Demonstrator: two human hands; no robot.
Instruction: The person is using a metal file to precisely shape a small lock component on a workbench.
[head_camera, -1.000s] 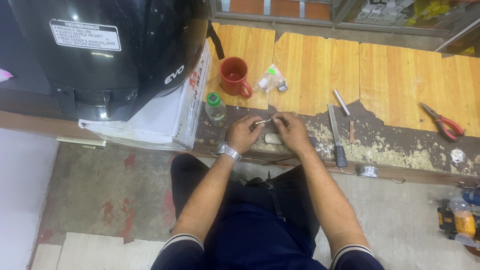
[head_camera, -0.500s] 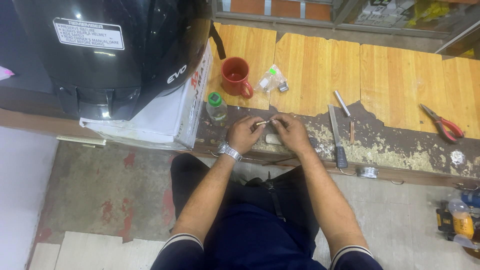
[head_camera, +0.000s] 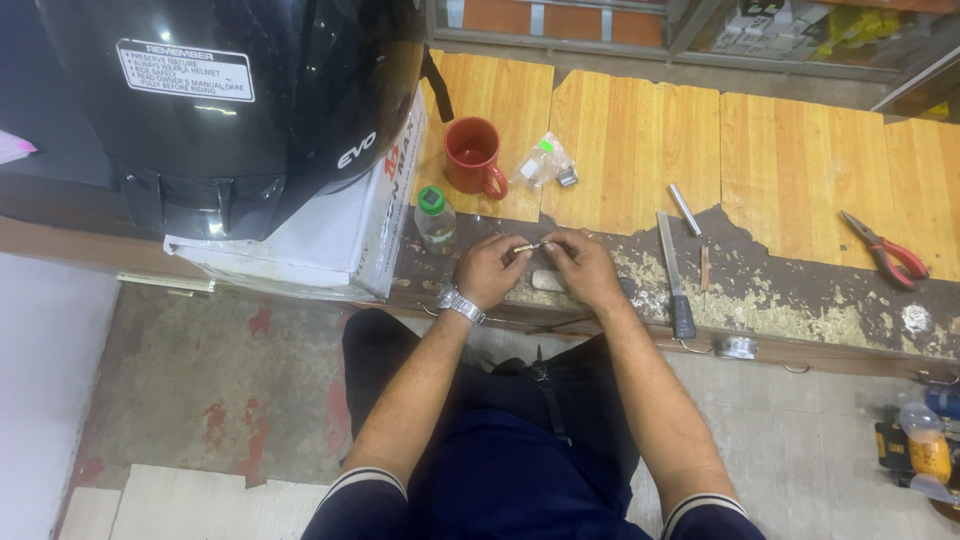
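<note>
Grey concrete floor (head_camera: 200, 400) fills the lower frame. At centre, left hand (head_camera: 488, 270) and right hand (head_camera: 585, 268) pinch a small metal piece (head_camera: 528, 247) between them over the worn wooden workbench (head_camera: 640, 130). Beyond stand a green-capped bottle (head_camera: 436, 216), red mug (head_camera: 473, 156) and clear packet (head_camera: 545, 162); upper left, a black helmet (head_camera: 230, 100) bears a white rectangular label.

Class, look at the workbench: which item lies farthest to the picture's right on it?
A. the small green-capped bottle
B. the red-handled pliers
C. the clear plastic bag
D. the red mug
B: the red-handled pliers lie near the bench's right end, well past the red mug, green-capped bottle and clear plastic bag.
</note>
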